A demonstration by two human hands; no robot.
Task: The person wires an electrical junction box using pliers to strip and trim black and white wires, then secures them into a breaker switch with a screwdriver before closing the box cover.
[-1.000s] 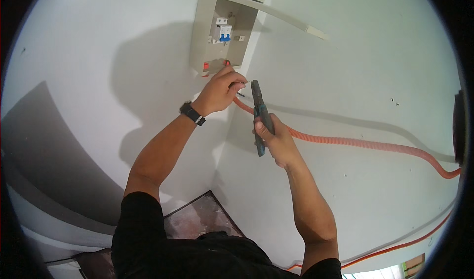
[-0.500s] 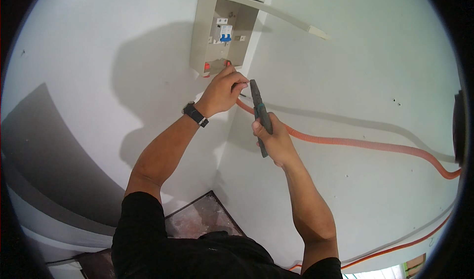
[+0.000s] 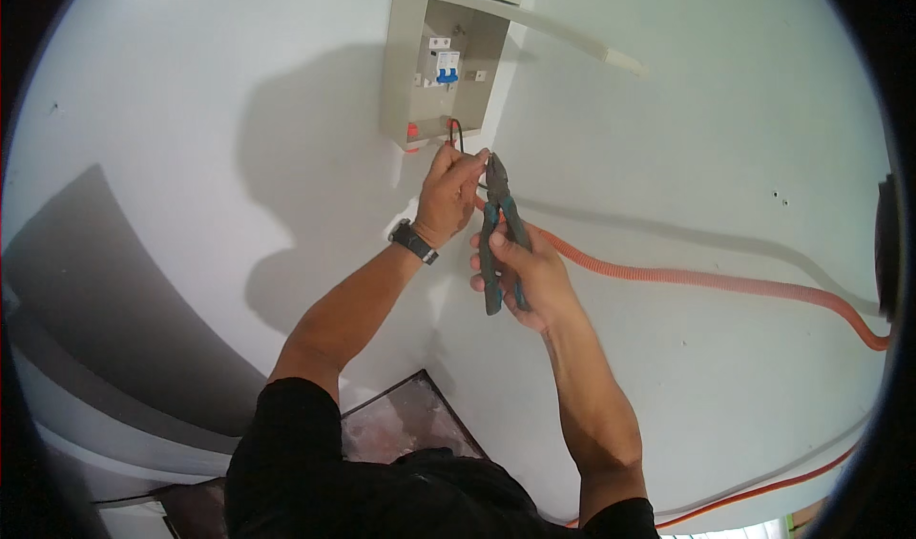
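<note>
A beige metal electrical box [image 3: 405,72] hangs on the wall, its cover swung out to the right. Inside sits a white circuit breaker [image 3: 447,60] with blue switches. From an orange fitting at the box's bottom a dark wire [image 3: 462,136] loops down to my left hand [image 3: 449,198], which pinches it just below the box. My right hand [image 3: 536,270] grips a pair of combination pliers [image 3: 496,181], with the handles somewhat apart. The pliers' jaws point up and lie right beside my left fingertips. Whether the wire's end is between the jaws I cannot make out.
Orange corrugated conduit [image 3: 668,275] runs from behind my hands along the right wall to a dark object [image 3: 887,253] at the edge. Another orange conduit [image 3: 754,489] crosses the lower right. A brown panel [image 3: 410,423] lies low in the corner.
The wire loop now shows below the box's fitting as my left hand has come lower. The pliers have turned to show both handles spread, their jaws nearer my left fingers.
</note>
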